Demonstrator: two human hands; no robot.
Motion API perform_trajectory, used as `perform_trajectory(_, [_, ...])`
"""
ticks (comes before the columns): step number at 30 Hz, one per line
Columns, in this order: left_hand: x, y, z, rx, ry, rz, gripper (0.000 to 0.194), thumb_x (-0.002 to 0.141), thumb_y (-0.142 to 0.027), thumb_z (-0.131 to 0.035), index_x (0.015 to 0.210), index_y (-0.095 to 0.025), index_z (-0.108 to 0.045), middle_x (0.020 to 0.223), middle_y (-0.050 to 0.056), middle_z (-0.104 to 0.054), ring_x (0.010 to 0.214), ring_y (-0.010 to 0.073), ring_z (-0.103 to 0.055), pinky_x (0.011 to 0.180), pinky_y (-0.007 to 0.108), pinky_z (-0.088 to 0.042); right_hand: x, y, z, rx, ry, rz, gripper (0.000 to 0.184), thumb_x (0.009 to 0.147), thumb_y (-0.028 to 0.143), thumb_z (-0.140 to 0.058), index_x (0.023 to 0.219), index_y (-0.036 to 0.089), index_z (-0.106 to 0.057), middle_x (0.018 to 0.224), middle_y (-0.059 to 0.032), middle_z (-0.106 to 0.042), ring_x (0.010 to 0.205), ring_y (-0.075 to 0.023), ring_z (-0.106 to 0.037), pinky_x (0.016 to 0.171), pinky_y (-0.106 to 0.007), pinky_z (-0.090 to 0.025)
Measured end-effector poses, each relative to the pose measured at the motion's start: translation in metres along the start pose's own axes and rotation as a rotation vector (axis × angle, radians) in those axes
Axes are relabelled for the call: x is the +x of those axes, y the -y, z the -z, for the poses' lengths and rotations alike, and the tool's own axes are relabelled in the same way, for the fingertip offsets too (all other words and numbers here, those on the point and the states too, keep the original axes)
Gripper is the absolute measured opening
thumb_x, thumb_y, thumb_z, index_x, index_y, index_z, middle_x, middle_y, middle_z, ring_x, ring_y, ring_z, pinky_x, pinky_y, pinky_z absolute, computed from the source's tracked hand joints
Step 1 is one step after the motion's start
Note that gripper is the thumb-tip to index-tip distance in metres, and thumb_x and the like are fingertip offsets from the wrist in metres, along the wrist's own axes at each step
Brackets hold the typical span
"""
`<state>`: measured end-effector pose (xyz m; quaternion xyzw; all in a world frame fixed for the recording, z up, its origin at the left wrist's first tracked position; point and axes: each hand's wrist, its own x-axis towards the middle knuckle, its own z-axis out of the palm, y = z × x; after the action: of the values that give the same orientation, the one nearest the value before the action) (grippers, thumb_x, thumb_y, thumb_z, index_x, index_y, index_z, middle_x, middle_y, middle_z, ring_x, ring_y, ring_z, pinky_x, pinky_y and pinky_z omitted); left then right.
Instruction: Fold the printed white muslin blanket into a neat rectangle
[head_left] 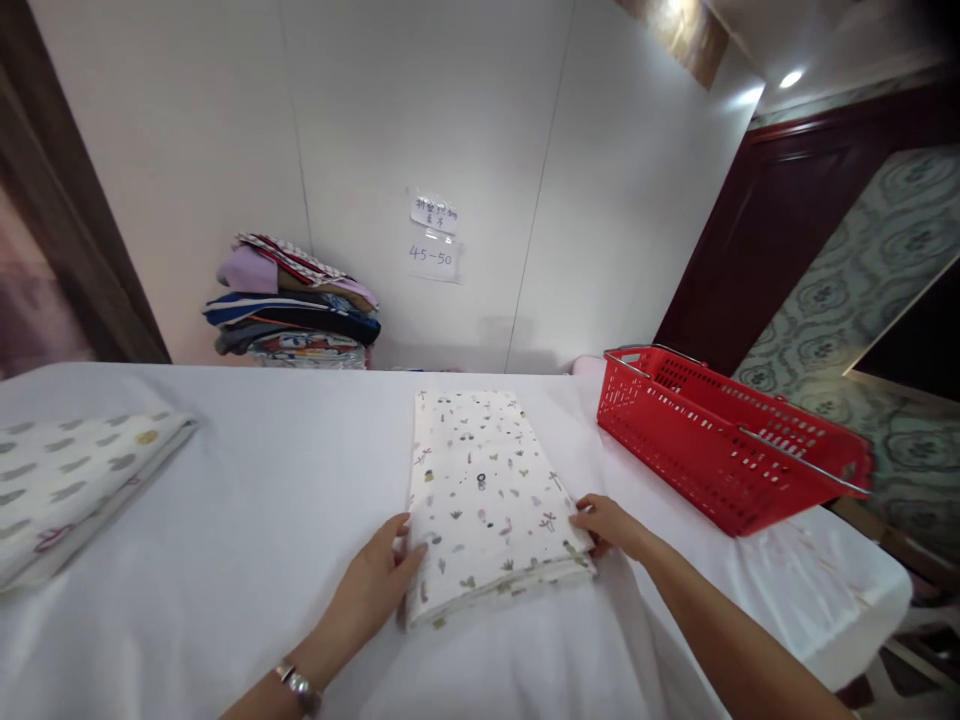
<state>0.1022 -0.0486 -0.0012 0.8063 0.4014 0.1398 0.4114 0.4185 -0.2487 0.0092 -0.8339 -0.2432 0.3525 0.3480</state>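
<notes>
A folded white cloth [487, 490] with small printed plants, birds and other figures lies flat in front of me, its layered edge towards me. My left hand [382, 570] grips its near left side, thumb on top and the other fingers at the edge, partly hidden. On the right side, my right hand [604, 524] pinches the cloth near its front corner, with some fingertips tucked out of sight. Farther left rests another folded white cloth [82, 480] with grey heart-like shapes, apart from both hands.
A red plastic basket [697, 440] with metal handles stands on the right of the white-covered table [285, 480]. Behind the table's far edge is a stack of folded clothes [296, 305]. Paper signs [435, 255] hang on the white wall.
</notes>
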Motion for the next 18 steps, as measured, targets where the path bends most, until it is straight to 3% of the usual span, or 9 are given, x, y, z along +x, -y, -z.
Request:
perform_trajectory(5, [0.001, -0.015, -0.005, -0.065, 0.054, 0.103, 0.066, 0.076, -0.046, -0.050, 0.132, -0.015, -0.034, 0.119, 0.013, -0.057, 0.096, 0.0235, -0.061, 0.080, 0.032, -0.046, -0.001, 0.003, -0.006, -0.125, -0.101, 0.007, 0.016, 0.071, 0.022, -0.065, 0.077, 0.015, -0.053, 0.047, 0.0062, -0.050, 0.035, -0.0100, -0.048, 0.036, -0.020, -0.037])
perform_trajectory(8, [-0.002, -0.022, -0.007, -0.022, 0.094, 0.139, 0.067, 0.077, -0.041, -0.051, 0.135, -0.017, -0.029, 0.115, 0.012, -0.059, 0.078, 0.0203, -0.064, 0.069, 0.030, -0.048, -0.005, 0.008, -0.002, -0.072, -0.132, 0.016, 0.019, 0.071, 0.020, -0.066, 0.084, 0.015, -0.052, 0.051, 0.0076, -0.050, 0.036, -0.0075, -0.046, 0.036, -0.019, -0.037])
perform_trajectory(11, [0.000, -0.022, -0.007, -0.053, 0.106, 0.143, 0.063, 0.078, -0.030, -0.049, 0.136, -0.017, -0.027, 0.105, 0.010, -0.062, 0.066, 0.0162, -0.063, 0.060, 0.026, -0.047, -0.014, 0.011, 0.003, 0.003, -0.099, 0.006, 0.021, 0.076, 0.022, -0.063, 0.091, 0.015, -0.052, 0.053, 0.0067, -0.051, 0.039, -0.0067, -0.048, 0.039, -0.017, -0.040])
perform_trajectory(14, [0.005, -0.015, -0.004, -0.106, 0.043, 0.113, 0.059, 0.078, -0.026, -0.047, 0.134, -0.017, -0.031, 0.103, 0.008, -0.062, 0.074, 0.0162, -0.063, 0.061, 0.025, -0.047, -0.023, 0.008, 0.002, 0.101, -0.025, -0.019, 0.022, 0.080, 0.026, -0.059, 0.097, 0.015, -0.051, 0.057, 0.0045, -0.054, 0.044, -0.0072, -0.052, 0.044, -0.018, -0.044])
perform_trajectory(18, [0.002, -0.009, -0.001, 0.114, 0.033, 0.064, 0.056, 0.078, -0.027, -0.047, 0.132, -0.017, -0.036, 0.108, 0.009, -0.060, 0.085, 0.0203, -0.061, 0.070, 0.030, -0.048, -0.031, 0.004, -0.007, 0.145, 0.017, -0.070, 0.026, 0.076, 0.024, -0.063, 0.095, 0.014, -0.049, 0.052, 0.0028, -0.055, 0.043, -0.0109, -0.053, 0.041, -0.021, -0.046])
